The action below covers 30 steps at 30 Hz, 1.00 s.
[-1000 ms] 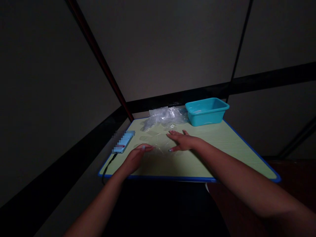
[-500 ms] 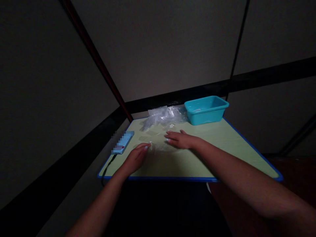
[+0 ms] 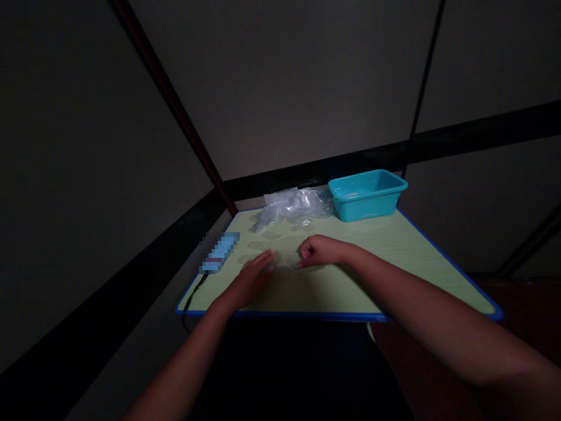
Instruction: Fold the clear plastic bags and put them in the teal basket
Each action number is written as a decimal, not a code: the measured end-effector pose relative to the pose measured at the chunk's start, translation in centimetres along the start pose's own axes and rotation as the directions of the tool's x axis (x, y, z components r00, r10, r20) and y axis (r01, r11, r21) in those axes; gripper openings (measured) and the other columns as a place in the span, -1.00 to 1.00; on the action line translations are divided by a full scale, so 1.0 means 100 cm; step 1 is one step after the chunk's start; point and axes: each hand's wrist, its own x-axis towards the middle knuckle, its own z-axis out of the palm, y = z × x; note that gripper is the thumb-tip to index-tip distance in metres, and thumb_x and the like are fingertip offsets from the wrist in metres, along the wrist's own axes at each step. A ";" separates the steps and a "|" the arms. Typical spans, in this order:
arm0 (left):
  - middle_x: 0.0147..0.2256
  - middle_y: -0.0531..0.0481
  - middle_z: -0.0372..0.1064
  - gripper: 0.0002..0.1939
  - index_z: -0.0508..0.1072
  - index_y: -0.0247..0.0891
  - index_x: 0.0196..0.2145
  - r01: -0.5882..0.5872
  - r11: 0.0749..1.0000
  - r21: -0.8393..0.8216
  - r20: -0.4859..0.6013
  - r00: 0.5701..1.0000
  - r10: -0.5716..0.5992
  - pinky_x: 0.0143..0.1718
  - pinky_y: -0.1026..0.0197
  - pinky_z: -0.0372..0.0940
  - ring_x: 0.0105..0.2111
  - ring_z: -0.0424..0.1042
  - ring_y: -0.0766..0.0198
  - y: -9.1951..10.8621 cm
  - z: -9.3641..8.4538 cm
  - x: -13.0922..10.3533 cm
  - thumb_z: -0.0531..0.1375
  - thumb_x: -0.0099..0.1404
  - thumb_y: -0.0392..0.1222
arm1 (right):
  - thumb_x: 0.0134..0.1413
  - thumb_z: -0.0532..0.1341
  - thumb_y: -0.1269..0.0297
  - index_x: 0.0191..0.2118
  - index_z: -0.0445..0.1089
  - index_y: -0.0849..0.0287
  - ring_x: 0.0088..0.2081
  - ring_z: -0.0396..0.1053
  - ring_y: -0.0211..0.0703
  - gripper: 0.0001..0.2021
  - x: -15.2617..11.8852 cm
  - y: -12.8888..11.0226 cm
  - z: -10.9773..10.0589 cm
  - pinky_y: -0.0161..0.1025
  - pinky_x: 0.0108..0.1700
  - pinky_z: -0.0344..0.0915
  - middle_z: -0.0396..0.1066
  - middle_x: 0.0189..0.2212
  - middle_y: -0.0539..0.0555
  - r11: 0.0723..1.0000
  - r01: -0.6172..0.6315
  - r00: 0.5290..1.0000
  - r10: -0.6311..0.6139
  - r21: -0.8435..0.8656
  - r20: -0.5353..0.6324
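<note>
A thin clear plastic bag (image 3: 286, 262) lies flat on the pale green table between my hands; its outline is faint in the dim light. My left hand (image 3: 254, 278) rests at the bag's left end, fingers stretched out and held close together. At the right end, my right hand (image 3: 322, 250) is curled, with the thumb and fingers closed on the bag's edge. A heap of crumpled clear plastic bags (image 3: 293, 204) sits farther back, beyond both hands.
A turquoise plastic basin (image 3: 367, 204) stands at the back right of the table (image 3: 416, 275), which has a blue edge. On the left edge lies a light-blue, blurred-out flat object (image 3: 221, 252) with a black strap (image 3: 193, 295). Grey walls rise behind and to the left.
My right hand has gone from spread fingers to a curled grip at the bag's right end. The left hand has shifted slightly right, its fingers now straighter over the bag.
</note>
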 end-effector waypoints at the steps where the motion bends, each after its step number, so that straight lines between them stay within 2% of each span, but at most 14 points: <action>1: 0.25 -0.20 -0.01 -0.51 0.13 -0.22 0.22 0.016 1.000 0.026 -0.002 1.000 -0.016 0.21 -0.14 -0.06 0.26 -0.05 0.07 -0.001 0.004 0.000 -0.06 0.37 -0.11 | -0.10 0.22 0.02 -0.59 0.27 0.21 -0.56 0.08 -0.36 -0.66 -0.001 -0.002 -0.001 -0.35 -0.47 -0.02 0.16 -0.67 -0.12 1.000 -0.005 1.000 0.005 -0.012 0.009; 3: 0.27 -0.20 -0.08 -0.50 0.10 -0.18 0.24 0.053 0.996 0.075 -0.028 0.998 -0.051 0.20 -0.17 -0.07 0.27 -0.10 0.04 -0.002 0.011 0.000 -0.02 0.36 -0.16 | -0.05 0.20 0.01 -0.57 0.29 0.21 -0.54 0.12 -0.34 -0.66 -0.002 -0.006 -0.004 -0.35 -0.44 -0.01 0.20 -0.65 -0.10 0.996 -0.034 0.999 0.034 -0.086 -0.012; 6: 0.28 -0.21 -0.12 -0.44 0.05 -0.17 0.26 0.095 0.988 0.123 -0.091 0.992 -0.084 0.19 -0.18 -0.07 0.27 -0.13 -0.02 -0.001 0.019 0.000 0.03 0.33 -0.15 | 0.02 0.16 0.03 -0.52 0.33 0.19 -0.45 0.23 -0.26 -0.68 -0.005 -0.012 -0.009 -0.31 -0.36 0.00 0.34 -0.56 -0.03 0.949 -0.110 0.989 0.076 -0.297 -0.125; 10: 0.29 -0.19 -0.17 -0.37 0.04 -0.13 0.26 0.068 0.981 0.183 -0.128 0.991 -0.044 0.17 -0.19 -0.06 0.27 -0.15 -0.06 0.009 0.019 -0.003 0.10 0.28 -0.05 | 0.10 0.11 0.07 -0.47 0.37 0.18 -0.26 0.32 -0.11 -0.70 -0.007 -0.014 -0.013 -0.24 -0.26 -0.01 0.45 -0.40 0.10 0.863 -0.151 0.979 0.063 -0.482 -0.193; 15: 0.31 -0.16 -0.23 -0.41 0.12 -0.09 0.23 0.052 0.977 0.205 -0.143 0.989 -0.023 0.15 -0.21 -0.04 0.25 -0.13 -0.13 0.020 0.014 -0.006 0.12 0.27 -0.05 | 0.14 0.07 0.08 -0.42 0.38 0.19 -0.26 0.34 -0.10 -0.70 -0.007 -0.012 -0.011 -0.22 -0.24 -0.04 0.47 -0.36 0.13 0.853 -0.131 0.982 0.040 -0.506 -0.186; 30: 0.30 -0.19 -0.24 -0.40 0.11 -0.15 0.23 0.075 0.975 0.208 -0.178 0.983 -0.038 0.16 -0.18 -0.03 0.23 -0.10 -0.15 0.016 0.018 -0.007 0.09 0.28 0.02 | 0.12 0.11 0.06 -0.42 0.38 0.16 -0.35 0.33 -0.16 -0.71 -0.007 -0.009 -0.009 -0.25 -0.25 -0.02 0.46 -0.42 0.06 0.875 -0.126 0.986 0.059 -0.467 -0.155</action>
